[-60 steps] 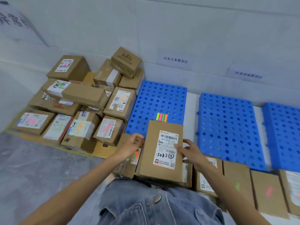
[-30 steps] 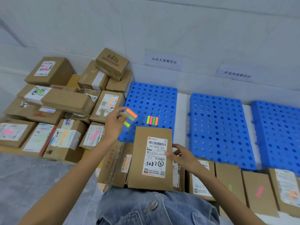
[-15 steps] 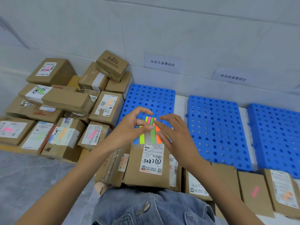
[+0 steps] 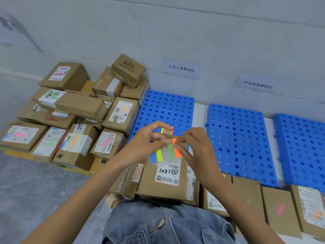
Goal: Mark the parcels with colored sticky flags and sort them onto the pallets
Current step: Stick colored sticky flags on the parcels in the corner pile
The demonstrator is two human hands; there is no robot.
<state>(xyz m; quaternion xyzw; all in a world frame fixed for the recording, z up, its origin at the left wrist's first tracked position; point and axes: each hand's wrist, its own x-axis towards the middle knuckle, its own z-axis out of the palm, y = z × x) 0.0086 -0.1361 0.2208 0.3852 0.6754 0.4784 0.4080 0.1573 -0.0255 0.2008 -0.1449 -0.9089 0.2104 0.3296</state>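
The top of the shipping label on the parcel (image 4: 163, 180) in the person's lap is hidden behind a clear sheet of sticky flags (image 4: 162, 154) held above it. Below the sheet the label shows printed "N705", a barcode, and handwriting that looks like "5082" beside a circled mark; the small print is too fine to read.

The left hand (image 4: 143, 144) pinches the sheet's upper edge between thumb and curled fingers. The right hand (image 4: 196, 152) has its fingers closed on the top of the orange flag (image 4: 178, 153); whether that flag has lifted off the sheet cannot be told. Blue, yellow-green and green strips sit beside it.

A second set of flags (image 4: 166, 131) lies on the left blue pallet (image 4: 167, 106), partly covered by the hands. Two more blue pallets (image 4: 235, 134) (image 4: 300, 138) lie to the right, the far one cut off by the frame.

Wall signs read "山水人家暂存区" (image 4: 181, 68) and "华龙西苑暂存区" (image 4: 257, 84); a third sign (image 4: 10, 27) at top left is cropped and illegible.

Flagged boxes (image 4: 70, 110) are stacked at left. A row of parcels (image 4: 279, 208) at lower right, with pink and green flags, runs out of view.
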